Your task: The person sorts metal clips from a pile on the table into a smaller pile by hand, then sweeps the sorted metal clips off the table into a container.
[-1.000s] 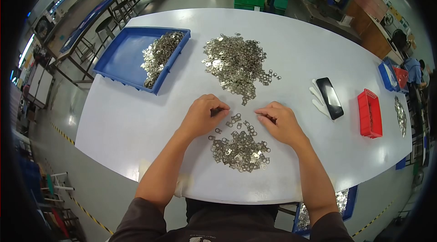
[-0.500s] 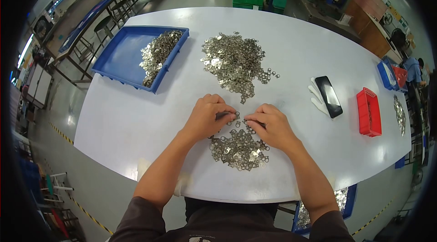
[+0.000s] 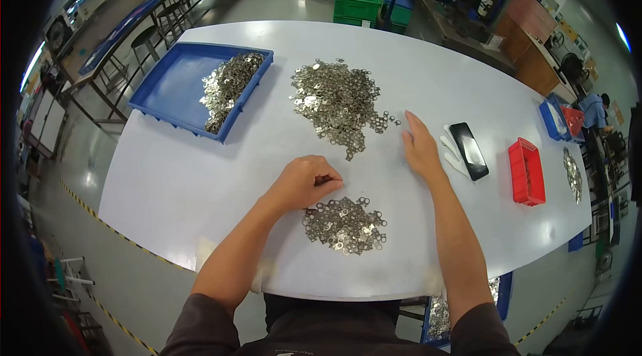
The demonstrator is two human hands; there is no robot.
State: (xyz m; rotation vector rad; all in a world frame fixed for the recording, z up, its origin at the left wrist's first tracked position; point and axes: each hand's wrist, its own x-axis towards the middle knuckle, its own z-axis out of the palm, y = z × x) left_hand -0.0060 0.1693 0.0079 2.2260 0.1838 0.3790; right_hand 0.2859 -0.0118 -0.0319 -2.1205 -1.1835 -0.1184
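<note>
My left hand (image 3: 309,181) is closed above the white table, thumb and fingertips pressed together; whatever they may hold is hidden. Just below it lies a smaller heap of shiny metal ring-shaped pieces (image 3: 345,227). My right hand (image 3: 420,148) is stretched out flat with nothing visible in it. Its fingertips are beside the right edge of a larger heap of the same small metal pieces (image 3: 338,98), where a few stray ones spread out.
A blue tray (image 3: 167,88), partly filled with metal pieces, stands at the left. To the right are a black phone (image 3: 469,150) on white gloves (image 3: 453,157), a red basket (image 3: 527,172) and another metal pile (image 3: 572,175). A person (image 3: 594,112) sits farther right.
My right hand has moved from the near heap forward and right to the large heap's edge, its fingers unfolding. Loose pieces between my hands are gone from that spot. My left hand stayed nearly in place.
</note>
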